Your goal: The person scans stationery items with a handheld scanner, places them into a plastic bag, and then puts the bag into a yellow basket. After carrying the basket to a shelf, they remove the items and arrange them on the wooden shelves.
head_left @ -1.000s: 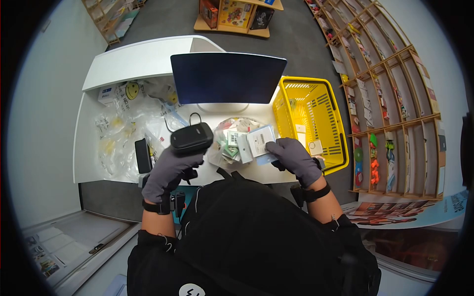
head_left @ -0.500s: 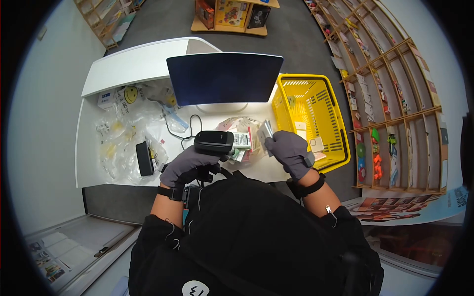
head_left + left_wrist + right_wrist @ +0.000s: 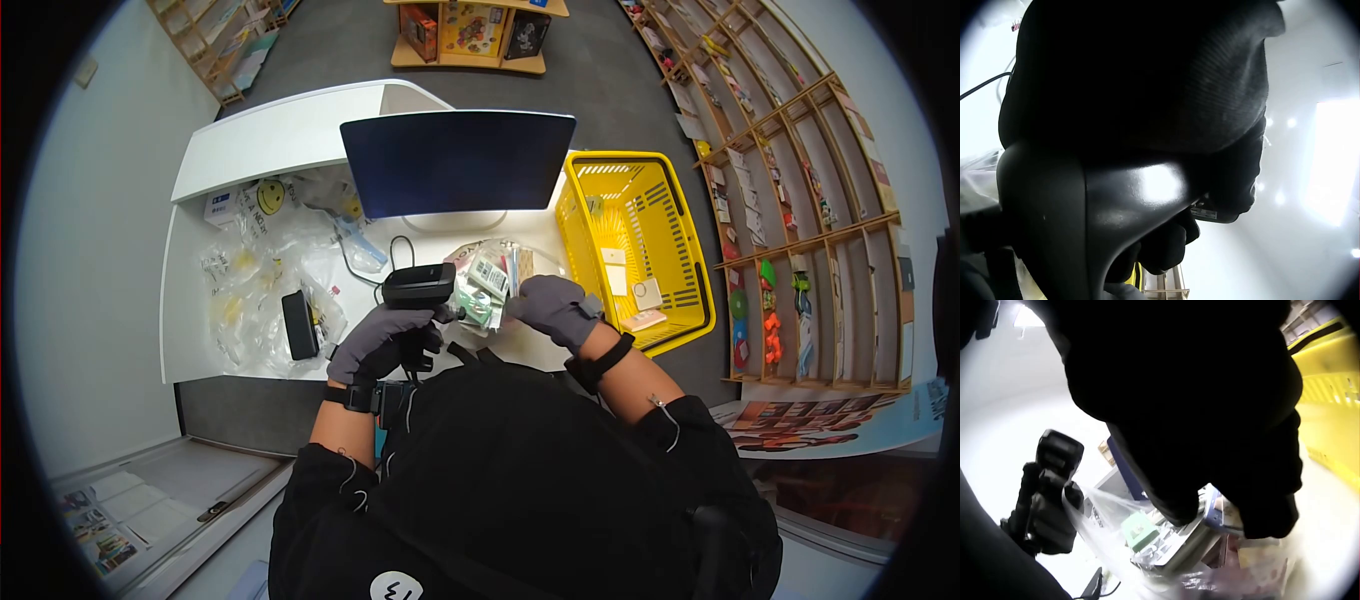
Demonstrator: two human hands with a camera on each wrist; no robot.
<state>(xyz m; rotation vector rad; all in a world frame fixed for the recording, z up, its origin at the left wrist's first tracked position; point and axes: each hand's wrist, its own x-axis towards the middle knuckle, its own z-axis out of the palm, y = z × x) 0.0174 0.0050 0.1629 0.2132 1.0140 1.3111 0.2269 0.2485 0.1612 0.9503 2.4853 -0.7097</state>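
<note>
My gloved left hand (image 3: pixel 375 345) grips a black barcode scanner (image 3: pixel 418 285) by its handle, left of a clear plastic bag (image 3: pixel 545 262). In the left wrist view, the scanner's glossy body (image 3: pixel 1160 184) fills the middle. My gloved right hand (image 3: pixel 555 308) is at the bag's right side with fingers pointing in. Several small packets (image 3: pixel 488 277) sit in the bag. The right wrist view shows thumb and fingers parted over a blue-edged packet (image 3: pixel 1213 509), near a green box (image 3: pixel 1139 530); I cannot tell whether they hold it.
A yellow basket (image 3: pixel 690 290) with a few small boxes stands right of the bag. Behind the bag is a monitor (image 3: pixel 458 165). Crumpled plastic bags (image 3: pixel 240 300) and a black case (image 3: pixel 299 325) lie on the left. The scanner's cable (image 3: pixel 352 268) loops over the white counter.
My right hand has taken pale packets from beside the scanner to the bag and moved down. The packets no longer show clearly in it. The scanner has moved right, then slightly left.
</note>
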